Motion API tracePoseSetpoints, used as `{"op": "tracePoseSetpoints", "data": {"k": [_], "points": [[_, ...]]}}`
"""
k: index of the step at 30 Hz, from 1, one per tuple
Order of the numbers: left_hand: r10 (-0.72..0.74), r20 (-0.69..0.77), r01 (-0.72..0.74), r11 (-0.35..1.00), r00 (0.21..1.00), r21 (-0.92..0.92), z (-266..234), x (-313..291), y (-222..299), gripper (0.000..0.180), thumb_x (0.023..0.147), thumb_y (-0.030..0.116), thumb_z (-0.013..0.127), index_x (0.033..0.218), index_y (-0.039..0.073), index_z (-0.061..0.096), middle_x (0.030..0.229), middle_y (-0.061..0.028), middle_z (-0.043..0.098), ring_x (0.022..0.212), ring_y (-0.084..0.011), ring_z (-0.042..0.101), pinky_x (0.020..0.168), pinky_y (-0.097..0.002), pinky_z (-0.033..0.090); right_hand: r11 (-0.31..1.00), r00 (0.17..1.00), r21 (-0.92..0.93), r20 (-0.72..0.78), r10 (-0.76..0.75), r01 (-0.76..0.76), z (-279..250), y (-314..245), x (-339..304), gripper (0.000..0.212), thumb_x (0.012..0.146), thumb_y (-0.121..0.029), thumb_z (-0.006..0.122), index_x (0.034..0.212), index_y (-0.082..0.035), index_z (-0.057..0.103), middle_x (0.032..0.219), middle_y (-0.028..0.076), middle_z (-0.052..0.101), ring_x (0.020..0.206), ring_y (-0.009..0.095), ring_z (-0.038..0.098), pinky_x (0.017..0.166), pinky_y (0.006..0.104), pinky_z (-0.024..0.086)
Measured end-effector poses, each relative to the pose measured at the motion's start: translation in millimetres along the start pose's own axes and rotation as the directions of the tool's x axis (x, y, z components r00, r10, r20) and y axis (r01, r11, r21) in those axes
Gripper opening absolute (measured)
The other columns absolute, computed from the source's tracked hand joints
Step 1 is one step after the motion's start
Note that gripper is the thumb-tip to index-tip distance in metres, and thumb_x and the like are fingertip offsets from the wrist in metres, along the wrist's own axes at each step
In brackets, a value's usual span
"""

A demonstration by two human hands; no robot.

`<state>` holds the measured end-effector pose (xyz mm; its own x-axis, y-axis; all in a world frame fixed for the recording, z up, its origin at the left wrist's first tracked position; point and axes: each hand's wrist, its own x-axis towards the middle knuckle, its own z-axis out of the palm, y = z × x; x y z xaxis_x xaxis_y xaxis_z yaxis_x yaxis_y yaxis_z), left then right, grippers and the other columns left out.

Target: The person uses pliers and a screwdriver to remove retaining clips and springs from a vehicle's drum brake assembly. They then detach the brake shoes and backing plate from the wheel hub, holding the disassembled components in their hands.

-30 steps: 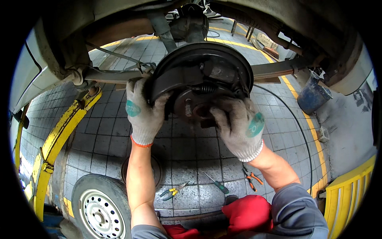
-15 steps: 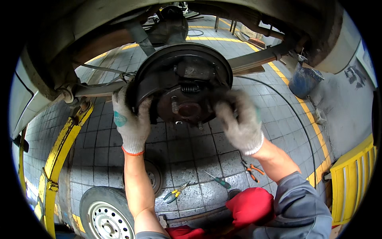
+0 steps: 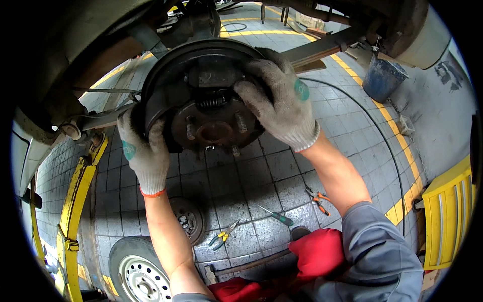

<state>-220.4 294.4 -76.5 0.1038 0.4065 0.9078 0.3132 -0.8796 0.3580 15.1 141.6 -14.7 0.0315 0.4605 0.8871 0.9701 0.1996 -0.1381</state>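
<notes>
In front of me a dark drum brake (image 3: 214, 55) hangs under the raised vehicle. Its rusty hub (image 3: 181, 126) has several studs, and a coil spring (image 3: 211, 102) lies just above. My left hand (image 3: 143, 151), in a grey-white knit glove, is closed round the left brake shoe (image 3: 163, 108), thumb in front and fingers behind the rim. My right hand (image 3: 287, 105), gloved alike, clasps the brake's upper right side, its thumb and forefinger near the right brake shoe and the other fingertips over the rim. The right shoe is mostly hidden by that hand.
A removed brake drum (image 3: 188, 219), yellow-handled pliers (image 3: 224, 235), a screwdriver (image 3: 278, 216) and orange-handled pliers (image 3: 318, 201) lie on the tiled floor. A wheel (image 3: 123, 251) is at lower left, beside a yellow lift arm (image 3: 75, 201). A black hose (image 3: 382, 146) curves at right, near a bucket (image 3: 385, 78) and yellow cabinet (image 3: 445, 216).
My right hand has moved up from the hub's lower right to the brake's upper right side. My left hand keeps its hold. The view has shifted, so the brake sits further left and higher.
</notes>
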Motion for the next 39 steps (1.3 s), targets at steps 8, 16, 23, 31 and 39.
{"op": "tracePoseSetpoints", "data": {"k": [8,16,23,31,39], "points": [[-0.121,0.065,0.126,0.988,0.991,-0.089,-5,-1,-2,0.053,0.093,0.013,0.078,0.138,-0.003,0.055,0.137,-0.0231,0.057,0.127,-0.0397,0.057,0.112,-0.0446,0.043,0.991,0.994,0.093,0.063,0.092,-0.098,-4,6,1,0.034,0.093,-0.023,0.077,0.119,-0.001,0.075,0.128,0.024,0.063,0.118,0.040,0.062,0.099,0.0437,0.053],[-0.097,0.050,0.099,0.994,0.994,-0.046,0,0,5,0.056,0.091,0.014,0.079,0.139,-0.002,0.055,0.139,-0.0236,0.055,0.130,-0.0397,0.055,0.113,-0.0452,0.043,0.964,0.976,0.235,0.202,0.075,-0.123,-13,16,4,0.044,0.091,-0.025,0.079,0.127,-0.002,0.068,0.137,0.024,0.054,0.129,0.039,0.056,0.110,0.0438,0.047],[-0.040,0.073,0.037,0.998,0.997,0.043,-2,4,1,0.054,0.101,0.023,0.071,0.144,-0.004,0.053,0.148,-0.0216,0.052,0.134,-0.0341,0.054,0.116,-0.0423,0.041,0.957,0.981,0.232,0.121,0.150,-0.175,-2,12,-5,0.046,0.090,-0.028,0.081,0.128,-0.005,0.068,0.136,0.024,0.056,0.129,0.042,0.054,0.109,0.0471,0.047],[-0.005,-0.075,-0.005,0.991,0.997,-0.132,15,1,-10,0.075,0.090,0.056,0.078,0.137,0.001,0.059,0.140,-0.0252,0.056,0.128,-0.0430,0.056,0.108,-0.0477,0.045,0.919,0.956,0.290,0.200,0.216,-0.268,-5,13,-4,0.050,0.091,-0.028,0.080,0.134,-0.005,0.065,0.141,0.026,0.052,0.134,0.044,0.051,0.114,0.0463,0.044],[0.021,-0.049,-0.021,1.000,0.999,-0.002,13,1,-8,0.075,0.088,0.055,0.080,0.136,0.002,0.060,0.132,-0.0249,0.057,0.121,-0.0452,0.058,0.102,-0.0482,0.049,0.990,0.987,0.020,0.073,-0.144,0.143,-24,-13,22,0.049,0.086,-0.025,0.081,0.130,-0.011,0.068,0.146,0.017,0.055,0.136,0.039,0.051,0.114,0.0512,0.041]]}}
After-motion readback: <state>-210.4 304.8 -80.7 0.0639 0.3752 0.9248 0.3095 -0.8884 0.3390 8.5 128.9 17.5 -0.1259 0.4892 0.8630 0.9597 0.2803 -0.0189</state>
